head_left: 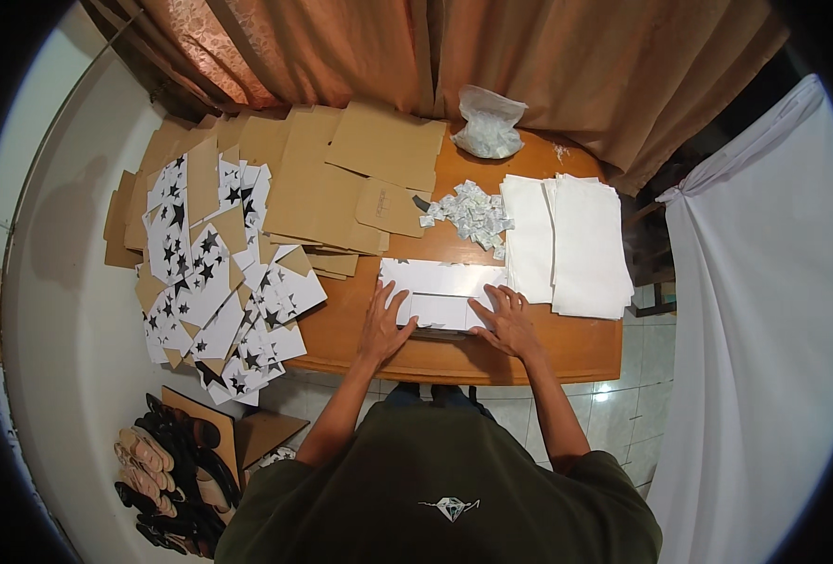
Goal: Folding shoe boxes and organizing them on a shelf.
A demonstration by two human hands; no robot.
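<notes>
A long white cardboard box (444, 275) with a few dark star marks along its far edge lies near the table's front edge, straight in front of me. Across its top runs a dark slit between two panels. My left hand (386, 324) grips the left end, fingers over the top and thumb on the near side. At the right end, my right hand (508, 324) holds on the same way, its thumb pointing inward. The underside of the box and some fingertips are hidden.
Flat brown cardboard sheets (318, 193) and star-printed white pieces (208, 273) cover the table's left. Beyond the box lie small white sachets (470, 214) and a plastic bag (490, 132) of more. White paper stacks (587, 249) sit at right. Shoes (158, 461) stand below left.
</notes>
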